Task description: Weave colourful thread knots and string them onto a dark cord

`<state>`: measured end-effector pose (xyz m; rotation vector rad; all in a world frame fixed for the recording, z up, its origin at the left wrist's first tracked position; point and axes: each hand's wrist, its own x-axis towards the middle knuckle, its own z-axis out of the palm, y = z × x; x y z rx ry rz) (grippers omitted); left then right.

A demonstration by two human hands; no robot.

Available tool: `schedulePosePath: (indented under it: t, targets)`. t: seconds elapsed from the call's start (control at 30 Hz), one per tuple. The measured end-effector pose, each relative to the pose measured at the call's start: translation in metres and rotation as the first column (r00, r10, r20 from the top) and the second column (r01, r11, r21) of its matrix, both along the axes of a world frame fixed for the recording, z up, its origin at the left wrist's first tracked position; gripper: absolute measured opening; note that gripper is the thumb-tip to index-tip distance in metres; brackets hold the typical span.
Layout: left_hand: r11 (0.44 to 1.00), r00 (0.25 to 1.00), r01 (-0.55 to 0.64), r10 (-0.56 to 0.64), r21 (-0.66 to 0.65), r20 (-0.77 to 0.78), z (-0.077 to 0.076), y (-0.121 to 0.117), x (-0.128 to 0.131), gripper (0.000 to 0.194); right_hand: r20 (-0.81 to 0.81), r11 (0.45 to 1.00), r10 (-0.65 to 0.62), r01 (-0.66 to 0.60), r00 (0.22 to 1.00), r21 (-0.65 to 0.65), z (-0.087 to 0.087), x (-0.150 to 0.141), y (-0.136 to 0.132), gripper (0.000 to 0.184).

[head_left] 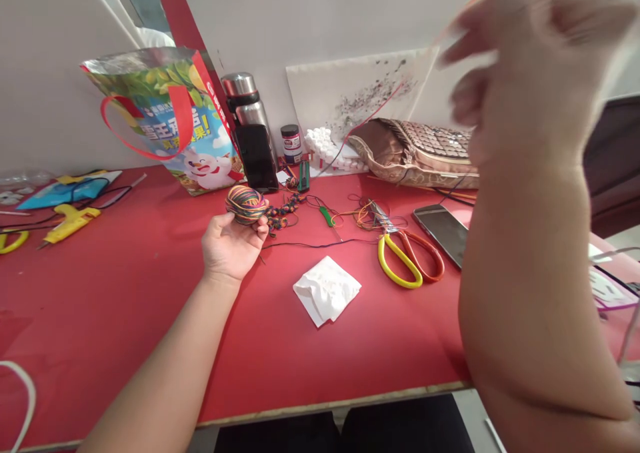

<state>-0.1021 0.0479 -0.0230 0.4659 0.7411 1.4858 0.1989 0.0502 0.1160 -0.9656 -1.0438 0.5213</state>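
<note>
A ball of multicoloured yarn [246, 204] rests in my left hand [233, 246], palm up, with thumb and fingers around it. A knotted, dark multicoloured cord [287, 208] lies just beyond those fingertips. My right hand [530, 66] is raised high at the upper right, blurred by motion, its fingers curled. A thin thread [373, 114], reddish in its upper part, slants up from the table toward these fingers; its end there is smeared. A green-handled crochet hook [327, 217] lies amid loose threads. Scissors [403, 260] with yellow and red handles lie to its right.
A folded white tissue [327, 290] lies on the red table [280, 366]. Behind stand a colourful bag [170, 126], a steel flask [250, 106], an upright phone [257, 158] and a small jar [291, 144]. A patterned pouch [425, 150], another phone [443, 233] and a yellow glue gun [73, 223] lie around.
</note>
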Motion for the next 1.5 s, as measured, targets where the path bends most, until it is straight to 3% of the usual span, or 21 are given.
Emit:
schedulePosePath:
  t: [0.03,0.1,0.13,0.2,0.27,0.33,0.47,0.53,0.57,0.6,0.63,0.7,0.77,0.93,1.07,1.17,1.27,1.33,1.43,1.5]
  targets:
    - [1.000,1.000,0.000,0.000,0.005,-0.008,0.000,0.000,0.001,0.027,0.217,0.996,-0.022,0.039,0.976,-0.074,-0.002,-0.007,-0.004,0.042]
    - [1.000,1.000,0.013,-0.013,0.012,-0.026,0.000,-0.001,0.002,0.027,0.550,0.920,0.227,0.009,0.803,-0.393,-0.006,-0.023,-0.010,0.041]
    - [1.000,0.999,0.026,-0.025,0.015,-0.035,0.000,-0.002,0.003,0.026,0.622,0.910,0.280,0.003,0.731,-0.414,-0.008,-0.031,-0.011,0.043]
    - [0.998,0.997,0.055,-0.054,0.028,-0.049,0.000,-0.003,0.004,0.023,0.628,0.914,0.333,-0.078,0.703,-0.397,-0.016,-0.046,-0.010,0.042]
    - [0.995,0.995,0.085,-0.082,0.048,-0.063,-0.001,-0.004,0.004,0.021,0.536,0.886,0.428,-0.222,0.728,-0.406,-0.027,-0.061,-0.005,0.035]
    - [0.992,0.992,0.103,-0.097,0.071,-0.078,-0.001,-0.004,0.004,0.020,0.382,0.812,0.554,-0.378,0.740,-0.445,-0.042,-0.076,0.001,0.037]
    - [0.993,0.992,0.087,-0.078,0.077,-0.103,-0.001,-0.005,0.005,0.022,-0.030,0.506,0.787,-0.673,0.616,-0.540,-0.073,-0.102,0.009,0.053]
    - [0.993,0.989,0.100,-0.092,0.065,-0.113,-0.001,-0.005,0.004,0.024,-0.172,0.336,0.840,-0.742,0.515,-0.580,-0.085,-0.111,0.013,0.060]
    - [0.991,0.987,0.117,-0.109,0.062,-0.116,-0.001,-0.005,0.004,0.025,-0.203,0.297,0.838,-0.734,0.507,-0.611,-0.090,-0.113,0.015,0.063]
    - [0.989,0.985,0.135,-0.127,0.062,-0.120,-0.001,-0.005,0.003,0.026,-0.202,0.304,0.818,-0.703,0.539,-0.643,-0.093,-0.114,0.018,0.063]
    - [0.987,0.982,0.149,-0.141,0.062,-0.122,-0.001,-0.005,0.002,0.027,-0.182,0.349,0.787,-0.669,0.590,-0.656,-0.096,-0.114,0.020,0.060]
    - [0.985,0.980,0.164,-0.157,0.056,-0.122,-0.001,-0.006,0.001,0.029,-0.130,0.505,0.702,-0.618,0.700,-0.602,-0.096,-0.109,0.026,0.050]
    - [0.984,0.980,0.167,-0.160,0.053,-0.118,-0.001,-0.006,0.000,0.030,-0.128,0.638,0.644,-0.621,0.755,-0.455,-0.090,-0.100,0.030,0.043]
    - [0.978,0.980,0.179,-0.169,0.108,-0.102,0.000,-0.006,0.003,0.021,-0.117,0.844,0.495,-0.509,0.861,-0.172,-0.055,-0.072,0.024,0.040]
    - [0.983,0.984,0.164,-0.157,0.081,-0.090,0.000,-0.005,0.003,0.019,-0.270,0.970,0.224,-0.242,0.937,-0.035,-0.030,-0.050,0.019,0.045]
    - [0.991,0.990,0.126,-0.122,0.052,-0.071,0.001,-0.005,0.003,0.016,-0.313,0.988,0.125,-0.145,0.941,-0.043,-0.025,-0.039,0.021,0.037]
    - [0.997,0.995,0.075,-0.073,0.026,-0.071,0.002,-0.004,0.005,0.013,-0.246,0.983,0.093,-0.128,0.965,-0.129,-0.029,-0.039,0.022,0.011]
    - [0.998,0.994,0.062,-0.060,0.016,-0.090,0.003,-0.004,0.006,0.012,-0.157,0.983,0.116,-0.136,0.981,-0.126,-0.033,-0.046,0.021,0.027]
    - [0.995,0.987,0.098,-0.094,0.030,-0.128,0.002,-0.003,0.006,0.019,0.039,0.945,0.303,-0.295,0.952,-0.140,-0.043,-0.063,0.017,0.036]
    - [0.987,0.978,0.149,-0.139,0.056,-0.153,-0.001,-0.003,0.006,0.030,0.226,0.868,0.492,-0.453,0.841,-0.205,-0.053,-0.075,0.015,0.050]
